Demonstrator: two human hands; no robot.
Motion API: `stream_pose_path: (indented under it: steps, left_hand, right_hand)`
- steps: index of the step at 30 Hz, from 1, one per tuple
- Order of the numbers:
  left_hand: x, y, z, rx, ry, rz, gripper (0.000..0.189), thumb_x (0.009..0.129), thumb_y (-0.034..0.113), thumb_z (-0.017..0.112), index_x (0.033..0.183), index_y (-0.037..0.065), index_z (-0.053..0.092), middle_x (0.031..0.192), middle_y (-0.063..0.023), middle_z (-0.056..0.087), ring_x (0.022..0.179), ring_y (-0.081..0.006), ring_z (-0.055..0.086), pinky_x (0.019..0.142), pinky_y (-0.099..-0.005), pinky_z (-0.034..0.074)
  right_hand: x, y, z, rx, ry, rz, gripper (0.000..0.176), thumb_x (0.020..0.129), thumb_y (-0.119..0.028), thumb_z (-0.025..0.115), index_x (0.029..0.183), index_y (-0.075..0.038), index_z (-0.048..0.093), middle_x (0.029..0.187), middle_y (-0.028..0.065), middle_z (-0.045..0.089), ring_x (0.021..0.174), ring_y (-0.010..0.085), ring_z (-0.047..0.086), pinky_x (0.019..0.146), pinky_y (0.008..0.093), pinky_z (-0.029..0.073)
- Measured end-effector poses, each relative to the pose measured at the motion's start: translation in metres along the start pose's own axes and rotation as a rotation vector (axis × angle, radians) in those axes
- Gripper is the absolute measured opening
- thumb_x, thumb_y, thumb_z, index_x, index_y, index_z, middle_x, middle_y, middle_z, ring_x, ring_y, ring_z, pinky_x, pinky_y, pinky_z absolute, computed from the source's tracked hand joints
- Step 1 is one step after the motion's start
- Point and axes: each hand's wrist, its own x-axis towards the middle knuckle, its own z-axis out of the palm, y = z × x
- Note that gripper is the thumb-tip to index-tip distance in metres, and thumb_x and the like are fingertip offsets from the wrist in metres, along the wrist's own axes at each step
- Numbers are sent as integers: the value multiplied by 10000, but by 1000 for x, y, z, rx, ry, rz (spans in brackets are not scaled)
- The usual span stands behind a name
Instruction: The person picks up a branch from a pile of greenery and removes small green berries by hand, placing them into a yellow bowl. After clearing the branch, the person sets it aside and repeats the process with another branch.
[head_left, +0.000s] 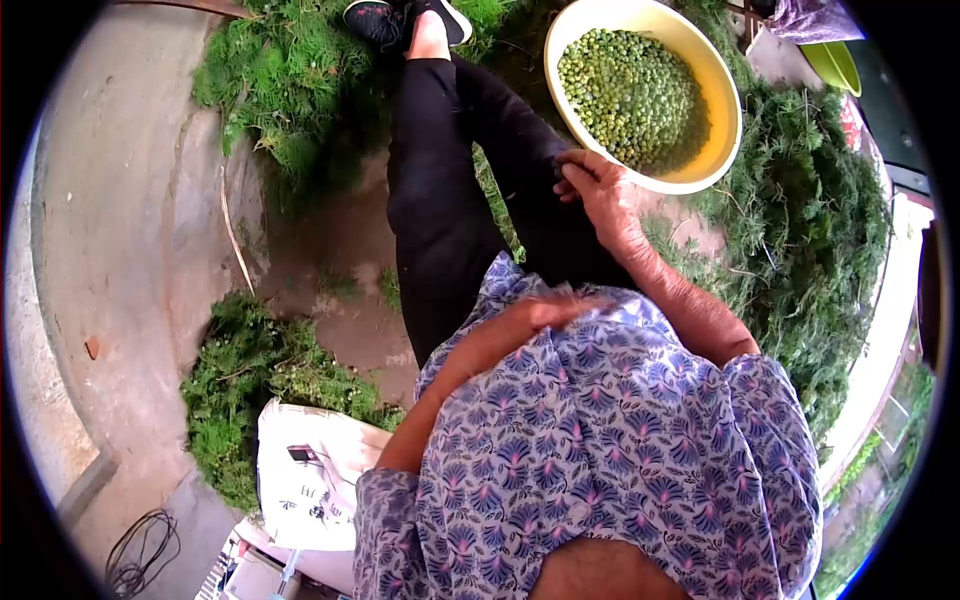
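Note:
My right hand (604,198) rests over my dark-trousered thigh, right beside the rim of a yellow basin (727,115). Its thumb and fingers are pinched together, and I cannot tell what they hold. Small, round green berries or cones (632,95) fill much of the basin. Across the front of my patterned shirt (600,450) lies my left hand (560,308), its fingers smeared by motion.
Cut green conifer branches (790,200) are heaped on the right, with more foliage (295,100) near my feet. At lower left are a white sack (320,480) and coiled black cable (142,555). A green container (832,68) stands at upper right.

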Motion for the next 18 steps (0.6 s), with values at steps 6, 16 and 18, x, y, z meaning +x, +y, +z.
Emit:
stream_pose_path:
  steps: [6,16,18]
  left_hand:
    - [29,32,-120,694,856,-81,352,768,92,620,1107,8,573,1088,-187,591,985,-327,581,863,-357,452]
    - [104,-126,-89,392,1009,-332,297,850,191,529,1046,-33,538,1008,-280,588,979,-424,555,822,-453,445]
    - [108,-112,-108,581,813,-491,270,860,201,524,1003,-27,559,990,-280,586,948,-429,556,809,-455,445]
  right_hand:
    - [-2,4,-6,-52,-11,-58,187,865,-38,515,1020,24,601,780,54,623,656,102,602,602,225,491]
    - [-14,-2,3,-107,30,-174,157,847,-16,523,974,23,609,734,61,605,618,98,583,573,233,473]
    - [-13,2,-2,-168,-17,-156,182,878,-48,514,1030,6,599,757,38,609,672,86,593,624,226,490]
